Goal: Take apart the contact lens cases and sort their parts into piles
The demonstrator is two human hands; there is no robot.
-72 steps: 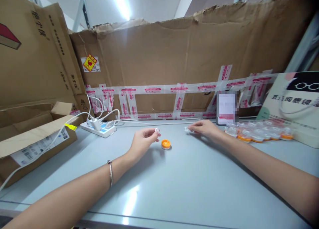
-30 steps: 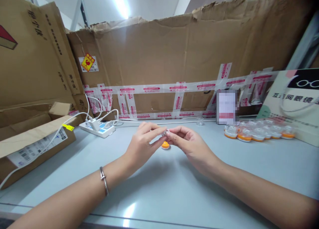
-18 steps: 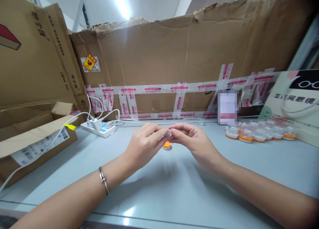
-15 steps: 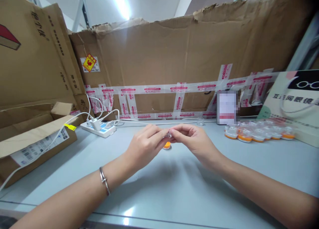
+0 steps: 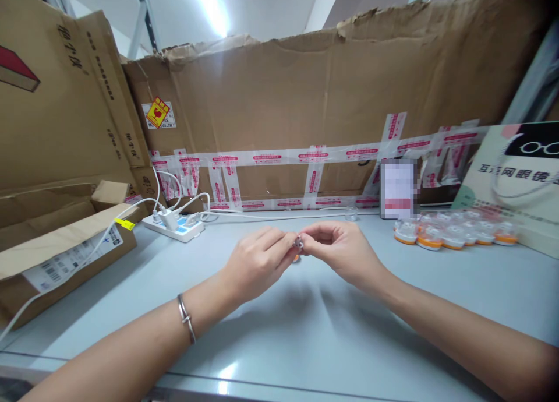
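Observation:
My left hand (image 5: 257, 262) and my right hand (image 5: 338, 249) meet above the middle of the grey table (image 5: 305, 338). Both pinch one small clear plastic piece (image 5: 299, 243) between their fingertips. The orange cap seen earlier is almost wholly hidden behind my fingers. A silver bracelet (image 5: 187, 319) sits on my left wrist. A small clear cup (image 5: 350, 214) stands alone on the table behind my right hand.
A row of several clear cases with orange bases (image 5: 454, 233) lies at the right. A white power strip (image 5: 174, 224) with cables sits at the back left. An open cardboard box (image 5: 56, 244) is at the left, a taped cardboard wall (image 5: 305, 110) behind, a printed box (image 5: 515, 180) at the right.
My hands were apart, the right one reaching toward the cases. They have come together over the orange cap and now press the small clear piece between them, slightly lower and closer.

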